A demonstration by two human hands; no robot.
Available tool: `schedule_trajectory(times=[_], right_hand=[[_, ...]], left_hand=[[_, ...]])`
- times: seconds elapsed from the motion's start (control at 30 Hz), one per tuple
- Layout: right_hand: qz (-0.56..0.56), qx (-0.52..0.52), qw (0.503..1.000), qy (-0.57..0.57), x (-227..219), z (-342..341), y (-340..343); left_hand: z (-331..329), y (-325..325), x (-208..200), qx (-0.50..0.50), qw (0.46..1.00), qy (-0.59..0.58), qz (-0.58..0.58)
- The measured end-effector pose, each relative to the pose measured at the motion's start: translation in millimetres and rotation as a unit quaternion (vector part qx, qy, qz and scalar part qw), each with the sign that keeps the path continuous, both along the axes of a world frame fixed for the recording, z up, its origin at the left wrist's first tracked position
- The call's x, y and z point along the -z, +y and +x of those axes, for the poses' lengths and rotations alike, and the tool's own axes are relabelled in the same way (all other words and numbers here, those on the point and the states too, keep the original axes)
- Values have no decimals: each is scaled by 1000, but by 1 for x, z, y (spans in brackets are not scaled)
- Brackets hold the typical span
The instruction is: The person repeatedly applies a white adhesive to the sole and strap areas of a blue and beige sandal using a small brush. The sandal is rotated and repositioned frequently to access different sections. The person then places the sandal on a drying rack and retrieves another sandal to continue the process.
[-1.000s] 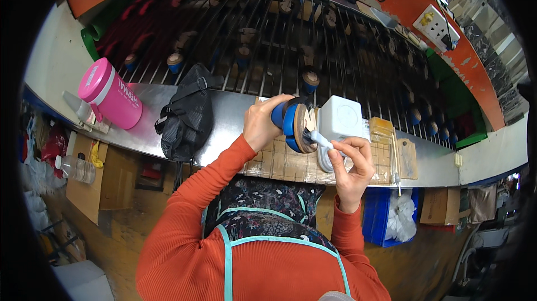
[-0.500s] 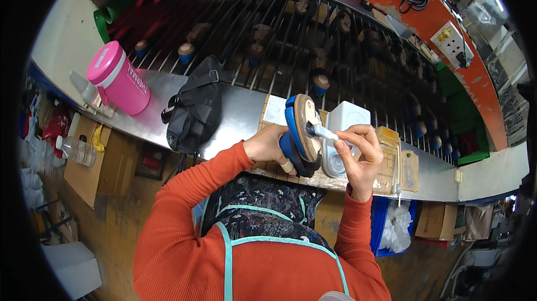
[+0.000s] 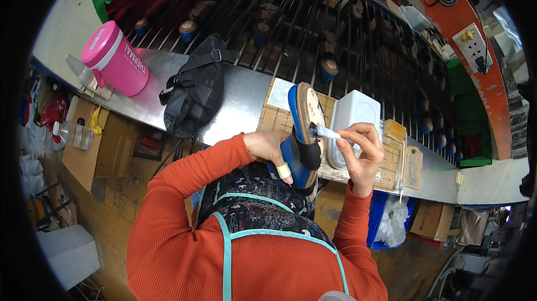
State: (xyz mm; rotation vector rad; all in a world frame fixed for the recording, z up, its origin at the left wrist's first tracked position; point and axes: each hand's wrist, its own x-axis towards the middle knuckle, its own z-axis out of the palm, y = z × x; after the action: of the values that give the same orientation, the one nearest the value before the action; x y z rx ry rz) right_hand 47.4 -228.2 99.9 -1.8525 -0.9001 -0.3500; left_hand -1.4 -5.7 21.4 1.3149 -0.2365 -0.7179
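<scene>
My left hand [image 3: 267,147], a pale wrap round one finger, grips a blue shoe on a last [image 3: 303,154] from its left side. The shoe is tilted up over the near edge of the bench, its tan underside turned toward the right, with black straps or lining lower down. Between the thumb and fingers of my right hand [image 3: 364,155] is a small brush [image 3: 329,133] with a pale handle. Its dark bristles meet the rim of the underside. Just behind the brush stands a white plastic tub [image 3: 356,112], partly covered by my right hand.
Beyond the metal bench [image 3: 238,108], a rack of bars [image 3: 285,38] carries several blue shoes on lasts. A pink thermal mug [image 3: 124,69] and a black mesh bag [image 3: 193,91] stand at left. A yellowish block [image 3: 394,131] lies at right, above a blue bin [image 3: 378,211].
The shoe has turned in my left hand, showing more of its tan underside and black part. The brush stays at its rim. The whole view has shifted slightly.
</scene>
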Motion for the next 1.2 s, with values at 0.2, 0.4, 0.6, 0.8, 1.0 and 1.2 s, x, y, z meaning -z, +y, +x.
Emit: schedule_trajectory(times=[0.2, 0.4, 0.6, 0.8, 1.0, 1.2], right_hand=[[-64, -57, 996, -14, -10, 11, -9], [-3, -91, 995, 30, -13, 41, 6], [-24, 57, 997, 49, 31, -3, -24], [-218, 379, 895, 94, 64, -36, -94], [-285, 374, 879, -79, 82, -29, -100], [-314, 337, 885, -62, 78, -27, -103]], left_hand=[[-2, 4, -11, 59, 996, 57, -19], [0, 1, -17, 110, 994, 7, -20], [0, 12, -5, 87, 987, -123, 49], [-16, 17, 15, -230, 941, -38, -247], [-3, 7, -3, -79, 818, 95, -562], [0, 20, -15, -132, 861, 59, -488]])
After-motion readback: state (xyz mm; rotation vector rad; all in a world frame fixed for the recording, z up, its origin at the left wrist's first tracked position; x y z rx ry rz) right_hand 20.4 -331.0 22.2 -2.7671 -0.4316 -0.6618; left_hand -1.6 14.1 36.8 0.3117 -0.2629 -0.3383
